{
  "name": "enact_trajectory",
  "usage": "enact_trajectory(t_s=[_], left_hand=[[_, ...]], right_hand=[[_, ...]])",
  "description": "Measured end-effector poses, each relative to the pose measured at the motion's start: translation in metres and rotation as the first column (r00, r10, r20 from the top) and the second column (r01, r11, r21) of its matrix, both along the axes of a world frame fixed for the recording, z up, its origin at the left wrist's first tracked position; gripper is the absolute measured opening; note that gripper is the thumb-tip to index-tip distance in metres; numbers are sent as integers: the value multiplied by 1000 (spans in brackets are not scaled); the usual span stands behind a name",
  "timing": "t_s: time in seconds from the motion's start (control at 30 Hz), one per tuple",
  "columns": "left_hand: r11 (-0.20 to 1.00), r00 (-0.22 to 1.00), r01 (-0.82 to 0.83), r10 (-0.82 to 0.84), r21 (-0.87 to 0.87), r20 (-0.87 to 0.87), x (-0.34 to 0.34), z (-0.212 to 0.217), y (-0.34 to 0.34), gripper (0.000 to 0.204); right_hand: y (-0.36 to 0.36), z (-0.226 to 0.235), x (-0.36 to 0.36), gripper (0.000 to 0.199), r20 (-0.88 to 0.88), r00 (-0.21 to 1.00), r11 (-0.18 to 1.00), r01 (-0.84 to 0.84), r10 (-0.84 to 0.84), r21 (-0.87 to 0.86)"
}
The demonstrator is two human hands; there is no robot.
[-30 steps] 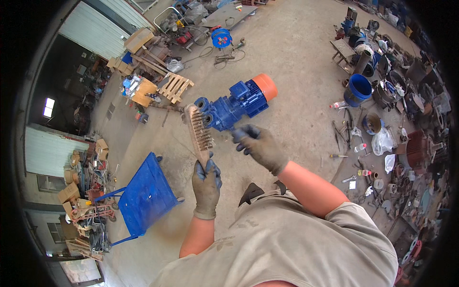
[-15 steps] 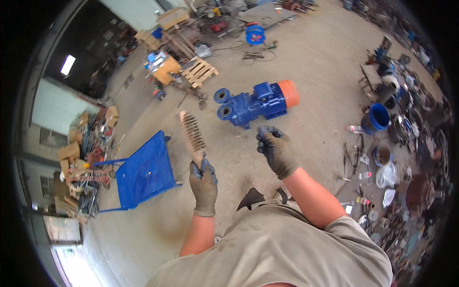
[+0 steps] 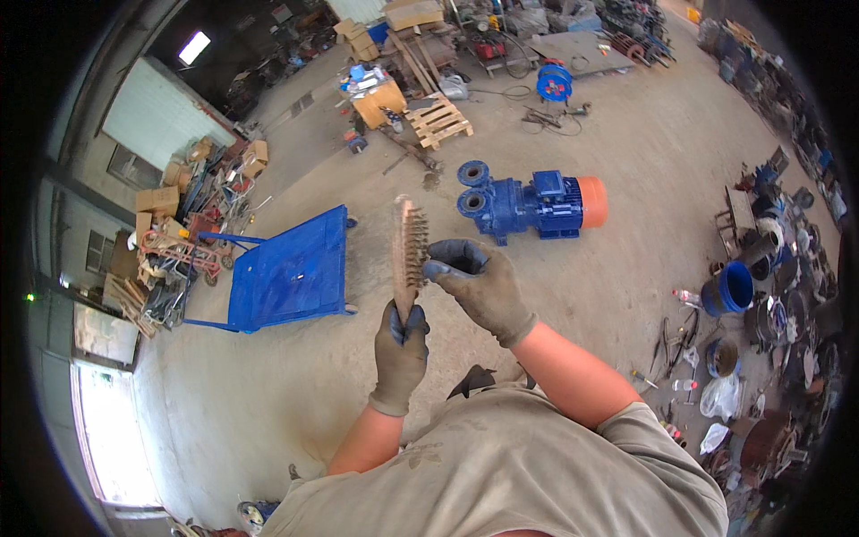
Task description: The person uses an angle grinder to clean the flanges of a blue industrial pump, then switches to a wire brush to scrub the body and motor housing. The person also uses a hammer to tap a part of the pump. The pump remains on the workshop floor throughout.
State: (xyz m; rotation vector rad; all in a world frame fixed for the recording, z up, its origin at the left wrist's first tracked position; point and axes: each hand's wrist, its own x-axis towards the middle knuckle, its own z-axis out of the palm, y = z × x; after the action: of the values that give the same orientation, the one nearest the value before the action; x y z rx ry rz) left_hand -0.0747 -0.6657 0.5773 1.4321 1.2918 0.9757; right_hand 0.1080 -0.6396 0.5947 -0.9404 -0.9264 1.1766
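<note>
My left hand (image 3: 400,361), in a grey-brown glove with blue-grey fingers, is wrapped round the lower end of a wire brush (image 3: 403,255). The brush has a light wooden back and rows of dark bristles that face right. At those bristles is my right hand (image 3: 479,286), gloved the same way. Its thumb and fingers are bent towards each other in a pinch, with the tips against the bristle edge. Beyond the hands, a blue pump (image 3: 492,204) with an orange-ended motor (image 3: 573,204) rests on the concrete floor, touched by neither hand.
To the left stands a blue platform trolley (image 3: 291,268). A wooden pallet (image 3: 438,121) and a blue cable reel (image 3: 554,82) lie farther off. On the right, a blue bucket (image 3: 729,288), bottles, hand tools and scrap metal crowd the floor.
My right hand has moved left to the brush bristles; before, it was held apart from them. The brush has shifted right and turned more upright, while the whole view has swung.
</note>
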Motion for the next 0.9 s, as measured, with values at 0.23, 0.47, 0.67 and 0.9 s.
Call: enact_trajectory(t_s=[0.23,0.47,0.67,0.9], left_hand=[[742,732,-34,475,670,-489,-48,-4,-23,39],[922,922,-381,385,73,-36,-123,6,-63,32],[895,887,-370,420,248,-191,-141,-11,-90,34],[824,821,-558,566,99,-81,-167,-23,-100,24]], right_hand=[[3,-8,-61,18,-58,990,977,-139,131,-160],[6,-23,-86,32,-356,934,986,-81,24,-148],[-12,7,-158,27,72,939,942,-333,335,-43],[-8,-4,-188,17,-249,916,930,-350,314,-115]])
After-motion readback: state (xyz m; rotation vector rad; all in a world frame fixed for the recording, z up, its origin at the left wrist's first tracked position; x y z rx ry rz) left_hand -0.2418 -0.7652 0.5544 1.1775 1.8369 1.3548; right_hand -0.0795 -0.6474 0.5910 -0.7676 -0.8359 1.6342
